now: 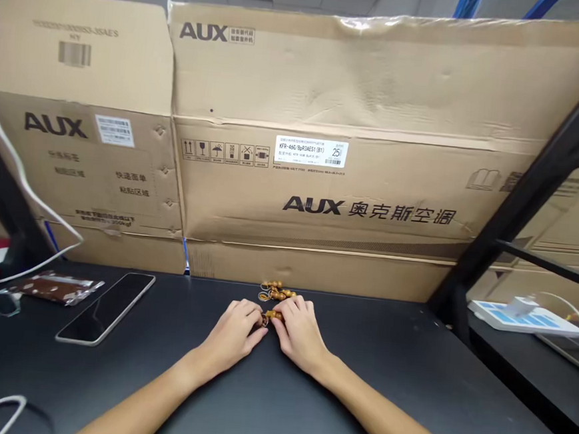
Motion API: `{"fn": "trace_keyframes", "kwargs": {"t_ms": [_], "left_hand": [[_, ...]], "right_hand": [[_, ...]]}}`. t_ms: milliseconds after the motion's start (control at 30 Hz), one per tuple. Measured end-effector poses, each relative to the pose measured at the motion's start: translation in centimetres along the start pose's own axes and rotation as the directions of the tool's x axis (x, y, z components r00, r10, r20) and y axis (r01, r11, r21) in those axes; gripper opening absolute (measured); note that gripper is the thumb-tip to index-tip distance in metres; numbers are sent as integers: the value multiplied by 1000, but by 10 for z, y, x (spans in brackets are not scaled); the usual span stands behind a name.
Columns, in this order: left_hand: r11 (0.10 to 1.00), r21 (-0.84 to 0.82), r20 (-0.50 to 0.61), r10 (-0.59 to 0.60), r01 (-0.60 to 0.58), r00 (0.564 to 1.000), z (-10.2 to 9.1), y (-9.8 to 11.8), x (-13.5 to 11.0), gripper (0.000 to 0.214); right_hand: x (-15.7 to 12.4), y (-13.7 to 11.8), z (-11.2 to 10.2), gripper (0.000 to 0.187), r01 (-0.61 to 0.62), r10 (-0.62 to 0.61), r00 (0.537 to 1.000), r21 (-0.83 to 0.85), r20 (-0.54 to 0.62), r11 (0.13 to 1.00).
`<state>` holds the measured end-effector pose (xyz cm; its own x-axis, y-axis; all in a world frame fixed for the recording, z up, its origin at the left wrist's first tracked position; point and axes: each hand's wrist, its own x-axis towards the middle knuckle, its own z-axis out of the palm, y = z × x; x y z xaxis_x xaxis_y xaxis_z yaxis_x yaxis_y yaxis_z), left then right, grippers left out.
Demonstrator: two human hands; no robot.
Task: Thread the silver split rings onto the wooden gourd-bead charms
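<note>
1. Two bare hands met over a matte black tabletop (408, 360), the left hand (230, 338) and the right hand (300, 333) about equally near a short brown wooden bead strand (274, 315)
2. Its long axis ran sideways between them, and both hands' fingertips closed narrowly on it
3. More round wooden bead keyrings (276, 292) lay just beyond the grip, before a tan corrugated cardboard carton (328, 113)
4. A black smartphone (104, 309) lay well left of the grip

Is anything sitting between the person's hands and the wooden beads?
No, nothing visible stands in the way. The left hand and right hand meet the wooden beads from either side, directly over the black table. The phone lies off to the left, clear of them.
</note>
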<state>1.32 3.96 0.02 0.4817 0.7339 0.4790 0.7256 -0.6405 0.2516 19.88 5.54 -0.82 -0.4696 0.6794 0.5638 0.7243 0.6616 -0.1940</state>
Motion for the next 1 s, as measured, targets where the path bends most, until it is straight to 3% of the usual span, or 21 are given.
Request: {"fn": "trace_keyframes", "kwargs": {"t_ms": [167, 633, 1000], "left_hand": [[999, -33, -24, 12, -13, 1000, 5, -6, -2, 12], [883, -452, -44, -164, 127, 985, -2, -16, 4, 20], [937, -336, 64, -78, 95, 995, -3, -6, 3, 26]], "right_hand": [[-2, -3, -3, 8, 18, -18, 1000, 46, -14, 999], [-2, 1, -1, 7, -93, 93, 995, -11, -45, 996], [-6, -8, -10, 8, 36, -31, 999, 106, -45, 994]]}}
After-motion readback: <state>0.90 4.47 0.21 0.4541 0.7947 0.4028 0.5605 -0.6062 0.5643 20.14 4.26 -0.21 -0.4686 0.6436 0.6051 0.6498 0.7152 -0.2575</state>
